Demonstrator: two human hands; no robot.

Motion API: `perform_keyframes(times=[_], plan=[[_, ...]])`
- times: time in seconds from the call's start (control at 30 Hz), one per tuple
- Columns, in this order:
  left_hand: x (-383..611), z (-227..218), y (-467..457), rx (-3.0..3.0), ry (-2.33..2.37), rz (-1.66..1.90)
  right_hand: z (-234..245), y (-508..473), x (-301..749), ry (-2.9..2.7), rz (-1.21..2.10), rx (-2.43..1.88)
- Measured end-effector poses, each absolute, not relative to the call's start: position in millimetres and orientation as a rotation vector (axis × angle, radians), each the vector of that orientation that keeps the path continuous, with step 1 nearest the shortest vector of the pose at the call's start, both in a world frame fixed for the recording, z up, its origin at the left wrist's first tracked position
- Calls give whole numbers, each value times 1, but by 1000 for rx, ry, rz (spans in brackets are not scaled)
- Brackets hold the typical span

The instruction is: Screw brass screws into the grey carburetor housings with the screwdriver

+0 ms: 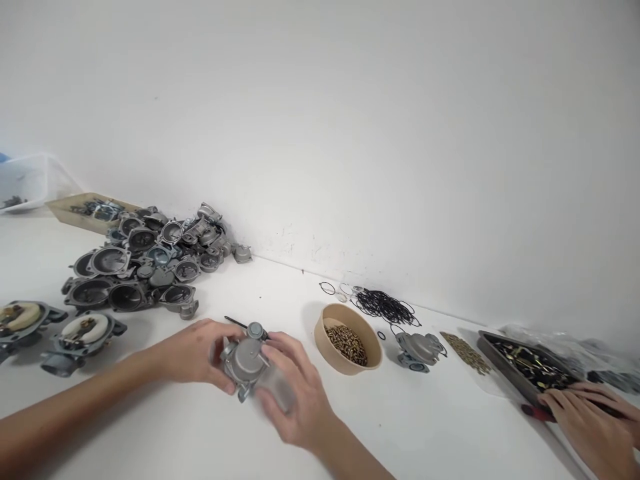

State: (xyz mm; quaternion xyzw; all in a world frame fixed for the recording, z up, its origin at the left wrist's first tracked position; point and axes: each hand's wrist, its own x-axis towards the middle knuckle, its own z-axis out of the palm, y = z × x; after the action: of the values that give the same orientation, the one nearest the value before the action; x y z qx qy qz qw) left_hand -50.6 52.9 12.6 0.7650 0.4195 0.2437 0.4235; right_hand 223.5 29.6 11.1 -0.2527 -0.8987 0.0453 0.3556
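Note:
A grey metal carburetor [247, 360] with a domed float bowl facing up is between my two hands, just above or on the white table. My left hand [197, 353] grips its left side, fingers behind and thumb in front. My right hand [297, 387] is at its right side, fingertips on the bowl and thumb lower down, slightly blurred. Behind the carburetor a thin dark rod [234, 322] sticks out; its other end is hidden. To the left are two carburetors with white floats exposed, the nearer carburetor [83, 337] lying close to my left forearm.
A pile of float bowls [127, 293] lies at the left back. Right of my hands stand a paper bowl of brass screws [327, 347], black rubber rings [385, 308], another carburetor [420, 348] and loose brass parts [467, 353]. Another person's hands [585, 420] are at a dark tray [487, 353].

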Motion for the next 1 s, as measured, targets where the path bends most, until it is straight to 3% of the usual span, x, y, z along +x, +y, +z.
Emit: perform_keyframes(times=[0.37, 0.57, 0.77, 0.87, 1.0], plan=[[-27, -11, 38, 2060, 1163, 748, 7, 31, 220, -2196, 533, -824], [-35, -16, 40, 2118, 1174, 769, 21, 29, 223, -2169, 208, -622], [-37, -7, 39, 2156, 1154, 732, 78, 61, 295, -1739, -372, -634], [-35, -11, 40, 2244, 1110, 761, 107, 80, 364, -1387, -555, -853], [-34, -21, 42, 2283, 1108, 768, 112, 87, 456, -958, -503, -1436]])
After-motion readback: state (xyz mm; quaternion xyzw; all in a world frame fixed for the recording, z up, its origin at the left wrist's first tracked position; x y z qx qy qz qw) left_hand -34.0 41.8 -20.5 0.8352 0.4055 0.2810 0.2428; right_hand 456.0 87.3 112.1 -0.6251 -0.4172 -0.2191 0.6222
